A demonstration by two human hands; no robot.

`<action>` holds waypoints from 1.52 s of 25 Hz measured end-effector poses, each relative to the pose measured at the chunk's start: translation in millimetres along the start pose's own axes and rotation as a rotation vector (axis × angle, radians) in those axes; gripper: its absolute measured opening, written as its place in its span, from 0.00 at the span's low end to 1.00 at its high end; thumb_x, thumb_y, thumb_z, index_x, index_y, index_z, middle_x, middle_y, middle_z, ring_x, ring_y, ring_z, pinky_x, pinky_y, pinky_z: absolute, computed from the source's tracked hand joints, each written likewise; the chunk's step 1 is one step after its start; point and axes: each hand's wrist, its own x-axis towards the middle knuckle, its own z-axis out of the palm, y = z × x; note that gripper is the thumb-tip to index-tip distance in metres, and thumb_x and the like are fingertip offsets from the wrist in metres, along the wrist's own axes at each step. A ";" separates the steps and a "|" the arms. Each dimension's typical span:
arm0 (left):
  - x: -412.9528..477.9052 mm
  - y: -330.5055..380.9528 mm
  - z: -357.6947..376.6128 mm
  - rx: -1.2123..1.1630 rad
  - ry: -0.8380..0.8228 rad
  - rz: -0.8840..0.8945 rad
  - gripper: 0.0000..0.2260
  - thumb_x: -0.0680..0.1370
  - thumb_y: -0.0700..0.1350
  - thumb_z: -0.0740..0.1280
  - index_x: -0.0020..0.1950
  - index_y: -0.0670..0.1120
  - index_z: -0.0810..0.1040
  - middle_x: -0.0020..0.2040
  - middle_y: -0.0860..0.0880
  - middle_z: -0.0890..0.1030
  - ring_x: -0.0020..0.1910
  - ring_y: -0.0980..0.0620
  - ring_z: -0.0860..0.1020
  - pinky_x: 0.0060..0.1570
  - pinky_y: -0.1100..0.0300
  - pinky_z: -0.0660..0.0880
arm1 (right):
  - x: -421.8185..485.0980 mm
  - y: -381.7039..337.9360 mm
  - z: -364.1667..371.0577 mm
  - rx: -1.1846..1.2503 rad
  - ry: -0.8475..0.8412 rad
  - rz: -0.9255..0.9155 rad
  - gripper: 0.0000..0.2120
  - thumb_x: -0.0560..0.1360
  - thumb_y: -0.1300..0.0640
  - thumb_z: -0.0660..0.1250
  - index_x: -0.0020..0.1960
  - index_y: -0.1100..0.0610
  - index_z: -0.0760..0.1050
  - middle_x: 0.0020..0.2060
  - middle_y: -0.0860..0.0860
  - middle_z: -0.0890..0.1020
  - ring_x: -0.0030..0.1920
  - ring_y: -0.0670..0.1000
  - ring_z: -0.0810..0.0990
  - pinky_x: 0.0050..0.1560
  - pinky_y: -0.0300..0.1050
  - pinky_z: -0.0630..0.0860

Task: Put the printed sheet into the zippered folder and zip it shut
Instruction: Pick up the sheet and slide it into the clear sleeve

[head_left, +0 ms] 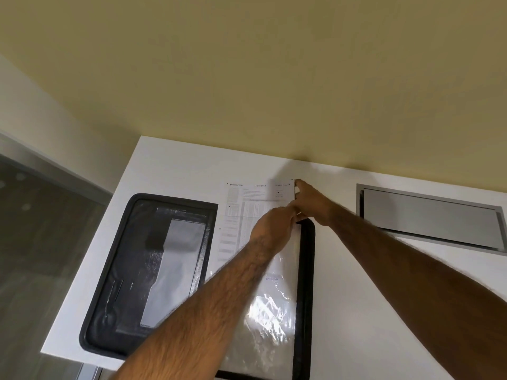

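The zippered folder (307, 270) lies open on the white table, black-rimmed. Its left half (153, 270) shows clear and mesh pockets. The right half carries a shiny clear pocket (269, 314). The printed sheet (247, 204) lies on the right half, its lower part under the clear plastic and its top sticking out beyond the folder's far rim. My left hand (271, 229) rests over the sheet, fingers curled at the folder's far right corner. My right hand (310, 201) pinches the sheet's right edge near its top corner.
The white table (356, 297) meets a yellow wall at its far edge. A grey metal flap (430, 218) is set into the tabletop at the right. The table's left edge (90, 253) drops off to a dark floor.
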 end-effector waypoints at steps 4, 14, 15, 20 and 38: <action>-10.2 -39.3 -9.7 0.100 -0.034 -0.109 0.11 0.81 0.41 0.64 0.63 0.46 0.77 0.57 0.46 0.82 0.52 0.46 0.82 0.54 0.50 0.79 | 14.4 -4.7 -0.3 0.006 0.097 -0.037 0.32 0.75 0.71 0.65 0.74 0.52 0.62 0.52 0.60 0.78 0.43 0.55 0.80 0.34 0.47 0.80; -12.6 -67.2 -29.1 0.047 0.034 -0.187 0.10 0.79 0.40 0.60 0.46 0.47 0.81 0.49 0.48 0.83 0.47 0.46 0.81 0.48 0.53 0.78 | 39.7 -42.0 19.2 -0.558 0.125 -0.225 0.25 0.73 0.74 0.56 0.65 0.59 0.79 0.66 0.56 0.78 0.65 0.54 0.76 0.58 0.38 0.69; -10.2 -67.6 -28.1 0.040 0.033 -0.193 0.11 0.79 0.40 0.60 0.47 0.47 0.82 0.50 0.48 0.84 0.48 0.46 0.81 0.49 0.52 0.79 | 39.1 -40.5 18.3 -0.561 0.113 -0.222 0.25 0.73 0.74 0.57 0.64 0.59 0.80 0.64 0.56 0.79 0.64 0.54 0.76 0.57 0.39 0.70; -5.6 -65.5 -11.9 -0.071 -0.112 -0.218 0.09 0.78 0.42 0.64 0.43 0.51 0.81 0.45 0.53 0.84 0.44 0.52 0.82 0.51 0.52 0.81 | 27.8 -27.5 12.6 -0.465 0.036 -0.194 0.20 0.74 0.74 0.63 0.60 0.59 0.82 0.47 0.53 0.80 0.48 0.50 0.76 0.43 0.37 0.73; 4.2 -40.6 -5.4 0.105 0.067 -0.083 0.08 0.80 0.43 0.66 0.48 0.49 0.85 0.47 0.49 0.85 0.52 0.47 0.78 0.55 0.48 0.77 | -12.6 -11.6 22.4 -0.342 -0.244 0.125 0.38 0.78 0.30 0.46 0.22 0.52 0.72 0.24 0.47 0.70 0.31 0.50 0.68 0.45 0.49 0.70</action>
